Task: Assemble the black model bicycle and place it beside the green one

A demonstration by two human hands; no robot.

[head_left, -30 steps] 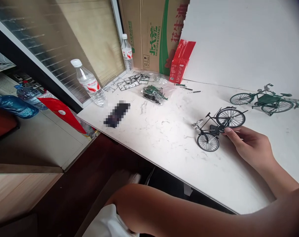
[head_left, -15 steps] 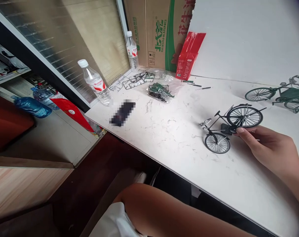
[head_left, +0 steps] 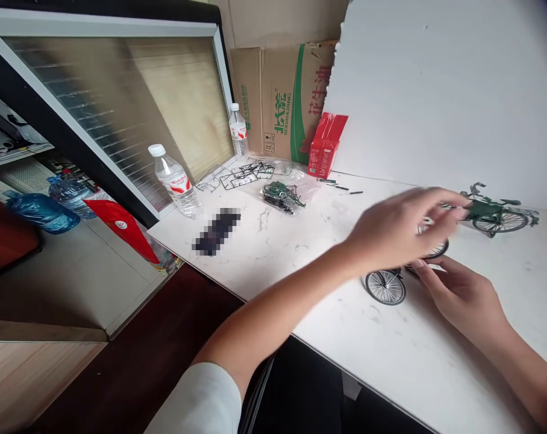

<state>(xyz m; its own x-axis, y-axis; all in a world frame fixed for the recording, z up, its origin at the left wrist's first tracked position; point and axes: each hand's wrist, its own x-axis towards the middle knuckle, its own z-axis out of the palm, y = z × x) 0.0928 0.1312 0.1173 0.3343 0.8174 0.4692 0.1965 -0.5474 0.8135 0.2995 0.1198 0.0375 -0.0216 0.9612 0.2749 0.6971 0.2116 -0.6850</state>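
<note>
Right of centre, the right hand (head_left: 463, 292) pinches the black bike (head_left: 385, 287), two wheels showing; the left hand (head_left: 402, 226) covers much of it, grip impossible to tell. The green bike (head_left: 488, 209), far right, looks built; bagged parts (head_left: 282, 194) near centre seem unassembled.

A plain, loose, grey-white short sleeve (head_left: 199, 398) covers the upper part of the slim left arm (head_left: 273, 322); the left hand (head_left: 404, 226), the right hand (head_left: 465, 292) and the right forearm (head_left: 517, 355) are bare.
</note>
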